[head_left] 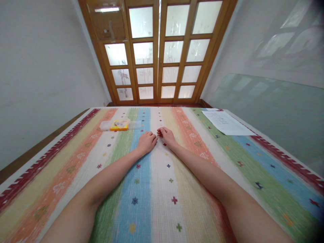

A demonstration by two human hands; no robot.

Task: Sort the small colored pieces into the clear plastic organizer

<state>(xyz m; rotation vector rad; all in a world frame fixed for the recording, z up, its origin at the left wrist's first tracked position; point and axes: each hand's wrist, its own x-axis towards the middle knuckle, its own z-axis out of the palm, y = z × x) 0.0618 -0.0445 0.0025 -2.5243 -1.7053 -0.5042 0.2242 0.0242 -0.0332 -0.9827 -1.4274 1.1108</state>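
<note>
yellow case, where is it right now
In the head view, the yellow case lies left of centre on the far part of the striped tablecloth, beyond the left hand.

The left hand (pixel 147 142) curls over, hiding its palm, and the right hand (pixel 166 135) folds its fingers inward; whether either holds something small cannot be told. Both arms (pixel 111 182) run off the bottom edge, as does the tablecloth (pixel 159 216). The picture on the yellow box (pixel 118 128) is too small to make out (likewise the lines on the paper sheet (pixel 226 122)). The top edge cuts the glazed doors (pixel 172 64).
</note>
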